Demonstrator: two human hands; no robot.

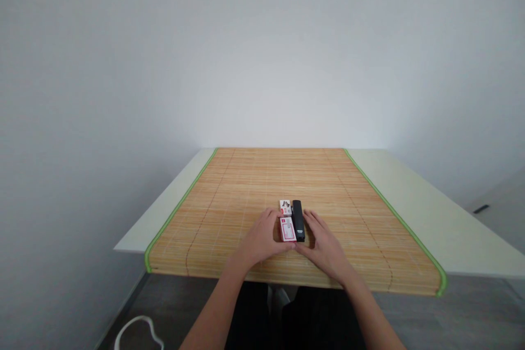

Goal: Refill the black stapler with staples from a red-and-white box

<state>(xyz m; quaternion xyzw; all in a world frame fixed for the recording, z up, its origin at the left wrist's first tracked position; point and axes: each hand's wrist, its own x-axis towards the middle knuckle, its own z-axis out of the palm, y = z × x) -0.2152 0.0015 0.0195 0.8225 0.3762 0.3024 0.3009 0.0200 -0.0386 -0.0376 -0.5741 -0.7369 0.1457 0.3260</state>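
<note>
In the head view, a slim black stapler (298,220) and two small pink-and-white boxes (287,222) were seen side by side near the front edge of a slatted bamboo mat (369,213) with green trim, laid on a pale table (410,197). They were flanked by the left hand (262,239) and right hand (324,246), fingers loosely spread against their sides with nothing clenched or lifted. The box print was too small to be read.

Both bare forearms reach forward from the bottom edge and angle inward, so the wrists draw close together. The left hand (260,240) lies palm down with fingers loosely curved and pointing ahead, thumb tucked toward the centre. The right hand (324,246) mirrors it, fingers extended and slightly spread, thumb turned inward. The two thumb tips nearly meet between the hands, neither fist closed
</note>
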